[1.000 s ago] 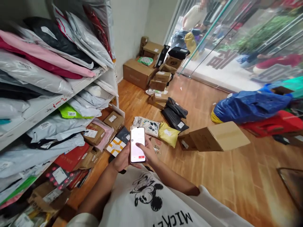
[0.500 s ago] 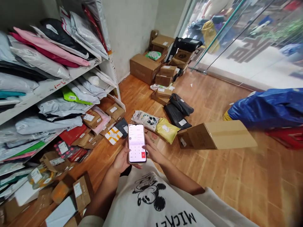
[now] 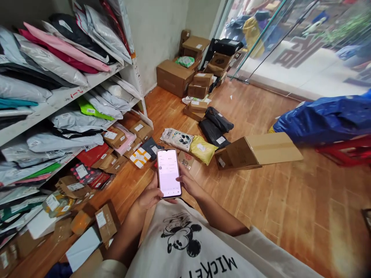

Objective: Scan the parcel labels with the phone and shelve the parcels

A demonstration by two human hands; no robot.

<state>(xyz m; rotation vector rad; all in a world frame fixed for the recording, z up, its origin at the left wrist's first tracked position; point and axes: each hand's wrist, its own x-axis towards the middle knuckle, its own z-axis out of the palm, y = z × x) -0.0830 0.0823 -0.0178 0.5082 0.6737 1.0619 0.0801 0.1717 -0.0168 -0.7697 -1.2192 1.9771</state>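
While both hands are occupied, the slim, rectangular, glass-fronted smartphone (image 3: 169, 173) sits between them, just beyond the white printed shirt (image 3: 153, 249). Left hand (image 3: 148, 196): closed round the lower left side, thumb over the lower left screen corner. Right hand (image 3: 189, 183): gripping the right side, thumb at the right screen edge.

Progress (judged): phone work appears under way; phone held, screen lit. Text is too small to read, so whether any entry is complete, and what is left, cannot be told. Labelled parcels lie on the white metal shelf (image 3: 97, 78), left of the left hand. Beyond the right hand, a shiny yellow plastic mailer (image 3: 203, 149) and, further right, a brown cardboard box (image 3: 237, 153) are on the floor (image 3: 284, 200), neither touched.

Orientation: top end points away from the shirt, leaning slightly toward the left-hand side; long axis runs outward between the hands; screen faces the wearer.
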